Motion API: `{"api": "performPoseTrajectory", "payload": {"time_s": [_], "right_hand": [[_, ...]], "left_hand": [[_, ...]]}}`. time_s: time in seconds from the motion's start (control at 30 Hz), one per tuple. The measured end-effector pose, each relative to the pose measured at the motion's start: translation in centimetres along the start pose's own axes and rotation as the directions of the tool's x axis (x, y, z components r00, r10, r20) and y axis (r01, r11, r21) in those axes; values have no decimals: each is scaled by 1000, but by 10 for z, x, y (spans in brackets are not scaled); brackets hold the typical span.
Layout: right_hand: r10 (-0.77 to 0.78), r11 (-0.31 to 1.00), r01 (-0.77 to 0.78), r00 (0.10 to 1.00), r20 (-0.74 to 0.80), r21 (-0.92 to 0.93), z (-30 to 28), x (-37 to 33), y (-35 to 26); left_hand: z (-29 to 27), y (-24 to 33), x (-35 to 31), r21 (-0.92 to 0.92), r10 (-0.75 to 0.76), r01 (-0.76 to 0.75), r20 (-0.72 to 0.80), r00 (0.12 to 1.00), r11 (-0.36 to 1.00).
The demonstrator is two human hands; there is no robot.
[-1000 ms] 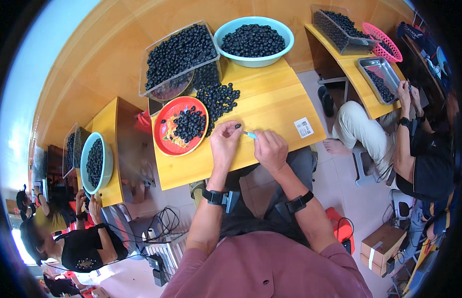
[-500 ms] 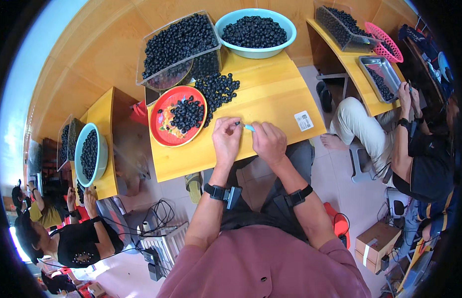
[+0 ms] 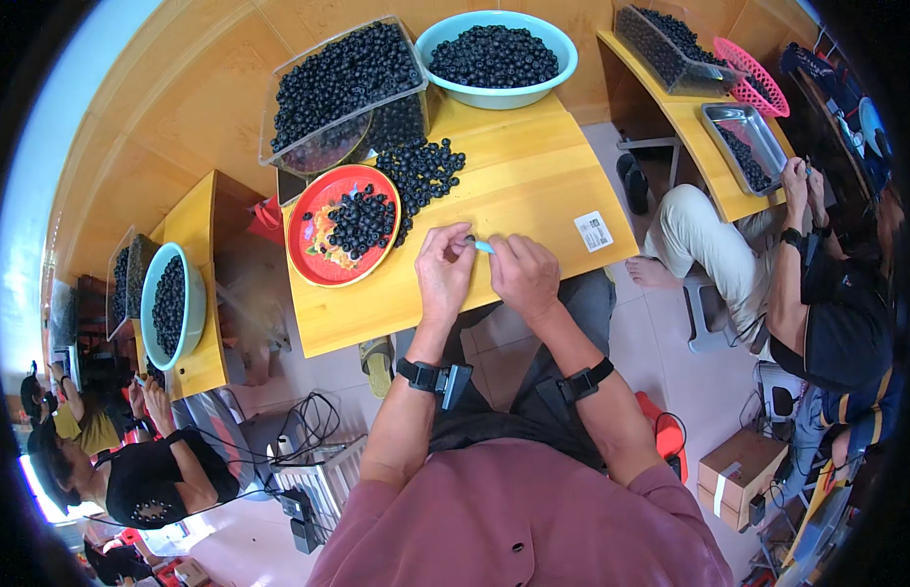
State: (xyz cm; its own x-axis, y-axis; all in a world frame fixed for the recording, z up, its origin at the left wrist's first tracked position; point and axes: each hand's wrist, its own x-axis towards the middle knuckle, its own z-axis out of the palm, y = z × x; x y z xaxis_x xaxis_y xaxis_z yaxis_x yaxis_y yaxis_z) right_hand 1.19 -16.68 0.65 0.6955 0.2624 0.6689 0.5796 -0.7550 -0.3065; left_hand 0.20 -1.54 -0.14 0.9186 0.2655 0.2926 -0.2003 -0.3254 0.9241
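Over the near edge of the yellow table point(image 3: 513, 161), my left hand point(image 3: 445, 279) pinches a small dark round ball point(image 3: 469, 238), about the size of a blueberry. My right hand point(image 3: 526, 279) is closed around a short light-blue tool point(image 3: 484, 247), its tip at or close to the ball; the exact contact is too small to make out. Left of my hands lies a red plate point(image 3: 303, 256) with a colourful pattern, partly covered by similar dark balls. A loose heap of these balls point(image 3: 421, 174) spreads on the table beside the plate.
At the table's back stand a clear bin point(image 3: 313, 157) and a light-blue basin point(image 3: 504, 100), both full of dark balls. Co-workers sit at tables on both sides, one with another blue basin point(image 3: 196, 308), another with a metal tray point(image 3: 763, 137) and a pink basket point(image 3: 779, 103).
The whole view has shifted slightly. Both my hands keep their hold, with the light-blue tool still against or close to the ball.
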Motion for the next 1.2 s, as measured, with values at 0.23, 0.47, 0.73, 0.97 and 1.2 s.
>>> {"api": "performPoseTrajectory", "payload": {"time_s": [0.23, 0.47, 0.73, 0.97, 1.2], "right_hand": [[13, 1000, -13, 1000, 19, 1, 0, 0, 0], [30, 1000, -30, 999, 32, 6, 0, 0, 0], [45, 999, -46, 998, 42, 20, 1, 0, 0], [108, 994, -107, 993, 48, -22, 2, 1, 0], [107, 994, -105, 992, 68, -32, 2, 2, -1]], "left_hand": [[1, 3, -1, 38, -7, 8, -19, 1000, 999], [0, 2, -2, 28, -6, 6, -28, 1000, 1000], [2, -1, -2, -74, -96, 92, -51, 994, 993], [5, -4, -4, -320, -139, 114, -56, 989, 940], [0, 0, -4, -125, -78, 73, -38, 996, 989]]}}
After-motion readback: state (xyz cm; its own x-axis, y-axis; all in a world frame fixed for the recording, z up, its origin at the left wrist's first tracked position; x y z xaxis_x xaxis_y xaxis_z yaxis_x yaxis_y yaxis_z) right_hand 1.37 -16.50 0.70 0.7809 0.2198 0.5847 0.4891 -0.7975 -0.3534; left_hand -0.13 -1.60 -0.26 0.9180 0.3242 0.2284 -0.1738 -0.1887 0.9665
